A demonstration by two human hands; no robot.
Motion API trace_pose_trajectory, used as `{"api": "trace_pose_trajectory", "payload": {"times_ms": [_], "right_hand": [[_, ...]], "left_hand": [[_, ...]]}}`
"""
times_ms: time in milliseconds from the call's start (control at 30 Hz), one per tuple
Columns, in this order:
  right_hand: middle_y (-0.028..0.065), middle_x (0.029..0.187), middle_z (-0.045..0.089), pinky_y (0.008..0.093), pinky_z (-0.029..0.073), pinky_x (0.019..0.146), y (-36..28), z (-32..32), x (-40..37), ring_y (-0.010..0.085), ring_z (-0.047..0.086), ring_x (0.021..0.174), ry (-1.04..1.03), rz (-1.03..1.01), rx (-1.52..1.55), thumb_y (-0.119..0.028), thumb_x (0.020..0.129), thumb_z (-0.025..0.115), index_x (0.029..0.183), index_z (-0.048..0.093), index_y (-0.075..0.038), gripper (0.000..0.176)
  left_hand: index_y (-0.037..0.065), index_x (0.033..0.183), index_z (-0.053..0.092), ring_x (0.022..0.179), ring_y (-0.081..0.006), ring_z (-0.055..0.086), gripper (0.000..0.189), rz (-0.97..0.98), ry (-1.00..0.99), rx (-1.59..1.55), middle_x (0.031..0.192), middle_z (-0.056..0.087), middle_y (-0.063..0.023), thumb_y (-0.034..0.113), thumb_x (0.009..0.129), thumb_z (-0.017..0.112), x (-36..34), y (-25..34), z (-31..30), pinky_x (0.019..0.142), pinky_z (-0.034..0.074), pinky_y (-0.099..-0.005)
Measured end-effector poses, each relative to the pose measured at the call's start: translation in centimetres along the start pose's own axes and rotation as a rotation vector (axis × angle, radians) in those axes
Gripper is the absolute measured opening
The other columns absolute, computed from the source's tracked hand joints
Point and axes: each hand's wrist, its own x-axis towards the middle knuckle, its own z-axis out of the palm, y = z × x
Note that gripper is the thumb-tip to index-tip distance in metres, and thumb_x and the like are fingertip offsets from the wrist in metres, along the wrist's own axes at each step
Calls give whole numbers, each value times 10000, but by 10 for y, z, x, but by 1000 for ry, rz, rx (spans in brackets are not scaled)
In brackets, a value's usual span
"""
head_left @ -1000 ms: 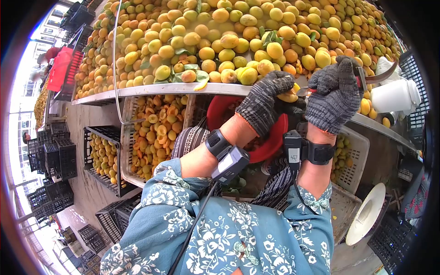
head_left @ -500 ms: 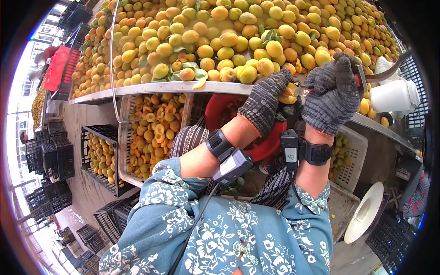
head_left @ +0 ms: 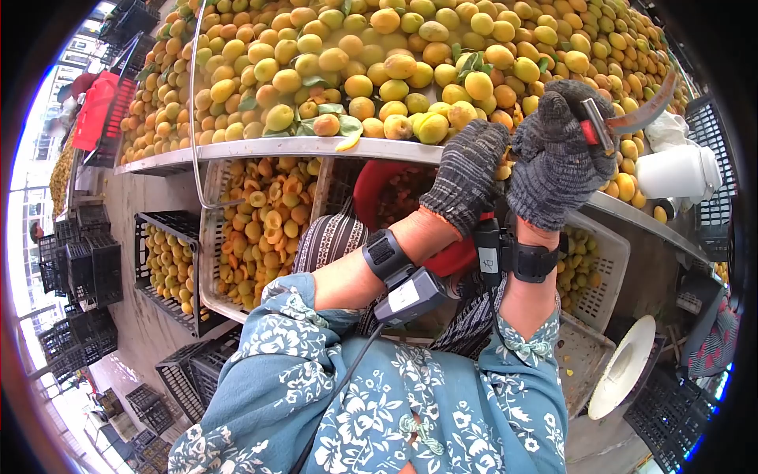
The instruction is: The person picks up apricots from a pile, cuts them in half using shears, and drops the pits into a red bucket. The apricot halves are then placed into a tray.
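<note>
My left hand (head_left: 467, 175), in a dark grey knitted glove, is closed around an apricot (head_left: 503, 169); only a small orange part of it shows between the hands. Close beside it on the right, my right hand (head_left: 562, 162) wears a matching glove and grips a knife with a red handle (head_left: 589, 133). Its curved, brownish blade (head_left: 649, 109) sticks out to the upper right. Both hands are at the metal front edge (head_left: 316, 147) of a table heaped with whole apricots (head_left: 395, 67). Below them stands a red basin (head_left: 371, 193), partly hidden by my left arm.
Under the table edge, a crate of split apricots (head_left: 272, 225) stands left of my knees. A black crate (head_left: 170, 268) of apricots is further left, and a pale crate (head_left: 608, 268) is at right. A white bucket (head_left: 675, 170) sits right of the blade. A straw hat (head_left: 624, 367) lies lower right.
My right hand has turned and shifted slightly left, and the blade now points higher. My left hand has rotated beside it, and the apricot shows less than before.
</note>
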Motion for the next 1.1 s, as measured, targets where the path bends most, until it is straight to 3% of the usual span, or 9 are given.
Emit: {"api": "trace_pose_trajectory", "payload": {"times_ms": [200, 367, 500, 567, 667, 733, 900, 967, 1100], "right_hand": [[-32, 684, 564, 200, 337, 433, 9, 2, -3, 64, 461, 485, -2, 12, 57, -105, 736, 757, 910, 648, -49, 213], [-43, 708, 574, 189, 369, 488, 9, 10, -5, 58, 490, 535, -42, -189, -135, -111, 744, 758, 901, 645, -35, 208], [-31, 661, 560, 205, 369, 457, 0, 8, -9, 66, 468, 494, 40, -1, -233, -136, 788, 723, 917, 625, -26, 196], [-12, 602, 530, 222, 358, 419, 11, -6, 3, 84, 441, 446, -72, 119, 193, -166, 834, 676, 935, 599, -24, 191], [2, 563, 494, 255, 364, 405, 17, -10, 8, 110, 421, 420, -46, 141, 237, -185, 854, 646, 943, 580, -15, 202], [4, 565, 495, 265, 386, 423, 16, -14, 11, 116, 430, 429, -61, 135, 271, -180, 853, 643, 940, 579, -12, 200], [56, 583, 551, 271, 460, 465, 2, -18, 13, 149, 513, 444, -186, 212, 327, -96, 803, 667, 901, 603, -5, 148], [55, 583, 548, 268, 451, 467, 1, -19, 14, 136, 506, 445, -241, 192, 308, -101, 806, 658, 920, 605, -2, 159], [46, 606, 536, 282, 437, 467, 2, -25, 17, 131, 489, 474, -413, 267, 392, -120, 811, 654, 940, 605, 2, 184]], "left_hand": [[31, 943, 565, 881, -381, 527, 239, 1, 70, 2, 877, 552, -188, 125, 726, 600, -1, 1, 3, 772, 431, -449], [81, 890, 601, 859, -344, 539, 154, 35, 97, 0, 832, 551, -141, 98, 737, 609, 0, -5, 8, 750, 440, -431], [51, 925, 582, 864, -353, 539, 248, 19, 36, 72, 845, 557, -160, 113, 693, 647, -2, -8, 3, 759, 441, -432], [39, 938, 575, 873, -359, 539, 294, -20, 28, 88, 859, 562, -170, 114, 669, 667, -3, -10, 2, 767, 442, -431], [18, 858, 530, 818, -406, 525, 196, 60, 162, 44, 826, 546, -203, 62, 678, 592, -5, -12, 2, 699, 424, -452], [13, 1014, 565, 915, -359, 555, 460, -51, -35, 9, 956, 575, -194, 108, 588, 715, -4, -13, -9, 799, 460, -403], [22, 1072, 558, 867, -269, 587, 489, 10, 31, -361, 944, 586, -113, 34, 600, 686, -9, -19, -16, 734, 496, -337], [56, 1070, 570, 875, -188, 589, 388, -859, -189, -1635, 940, 587, -47, 20, 690, 640, -6, -15, -24, 734, 505, -285], [97, 1062, 579, 884, -126, 578, 272, -747, -148, -1336, 970, 585, -8, 57, 794, 570, -9, 0, -22, 734, 504, -237]]}}
